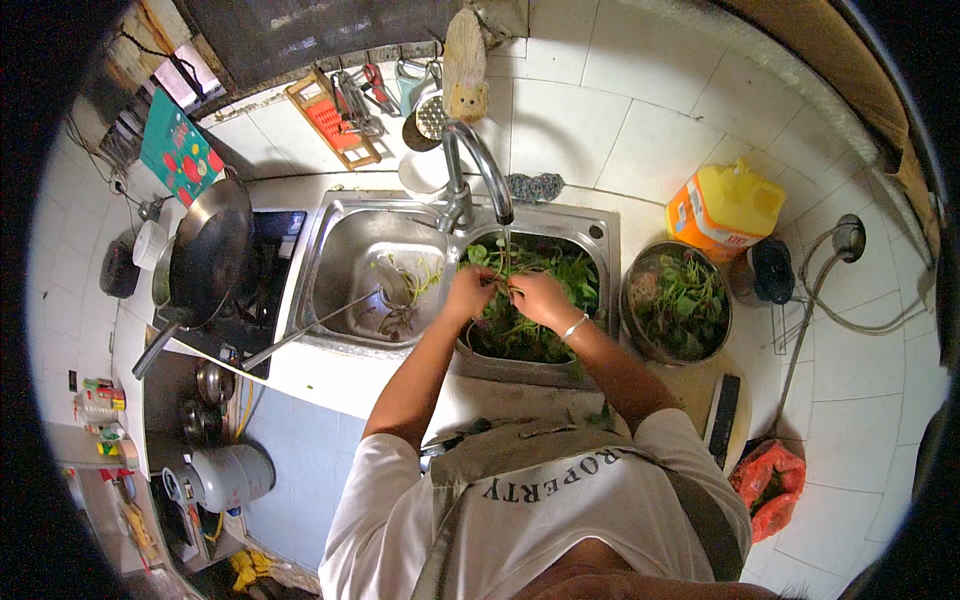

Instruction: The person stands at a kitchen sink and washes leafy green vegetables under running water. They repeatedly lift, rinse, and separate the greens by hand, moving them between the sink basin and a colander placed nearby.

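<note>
Over the right sink basin [603,275], my left hand [470,292] and my right hand [537,298] are closed on thin green stems, close together just below the stream of water from the chrome faucet [480,165]. Leafy greens [555,330] fill that basin. In the left basin [350,255] lie loose stems and leaves [400,280], with a long-handled utensil [320,322] resting across it.
A black wok [210,255] rests on the stove at the left. A pot of leaves [682,310], a yellow jug [715,205] and a dark container [770,275] stand at the right. A grey gas cylinder [225,475] is below left; a red bag [762,475] is lower right.
</note>
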`<action>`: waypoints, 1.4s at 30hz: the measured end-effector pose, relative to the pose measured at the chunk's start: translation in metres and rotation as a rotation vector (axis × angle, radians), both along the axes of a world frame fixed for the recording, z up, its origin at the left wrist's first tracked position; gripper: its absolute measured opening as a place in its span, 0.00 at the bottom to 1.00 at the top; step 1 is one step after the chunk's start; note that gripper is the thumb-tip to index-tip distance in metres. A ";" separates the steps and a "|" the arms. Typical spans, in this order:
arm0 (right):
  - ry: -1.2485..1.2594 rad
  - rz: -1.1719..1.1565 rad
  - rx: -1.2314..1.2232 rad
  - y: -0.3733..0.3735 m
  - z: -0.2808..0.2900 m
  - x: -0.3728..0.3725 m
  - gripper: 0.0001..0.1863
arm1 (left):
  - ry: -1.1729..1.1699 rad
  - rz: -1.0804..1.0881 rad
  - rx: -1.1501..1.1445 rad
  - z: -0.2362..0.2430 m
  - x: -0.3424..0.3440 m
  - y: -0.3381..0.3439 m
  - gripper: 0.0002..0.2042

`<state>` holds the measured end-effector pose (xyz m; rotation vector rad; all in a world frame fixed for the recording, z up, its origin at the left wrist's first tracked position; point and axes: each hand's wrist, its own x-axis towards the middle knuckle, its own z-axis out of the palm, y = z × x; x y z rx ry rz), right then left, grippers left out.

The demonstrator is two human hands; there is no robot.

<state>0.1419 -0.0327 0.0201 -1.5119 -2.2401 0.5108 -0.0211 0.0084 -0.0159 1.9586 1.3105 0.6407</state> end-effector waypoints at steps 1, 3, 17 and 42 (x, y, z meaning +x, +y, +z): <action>-0.052 -0.008 0.044 0.000 -0.003 0.000 0.06 | 0.070 -0.002 0.065 0.011 0.004 -0.003 0.11; -0.157 -0.014 0.140 0.006 -0.007 -0.002 0.07 | 0.020 -0.005 0.166 0.020 0.009 -0.002 0.08; 1.306 -0.519 -0.611 0.043 -0.043 0.022 0.08 | 0.130 0.382 -0.093 -0.019 -0.094 0.011 0.09; 0.084 0.005 0.189 -0.004 -0.006 0.000 0.09 | -0.582 -0.021 -0.900 -0.003 -0.001 -0.011 0.11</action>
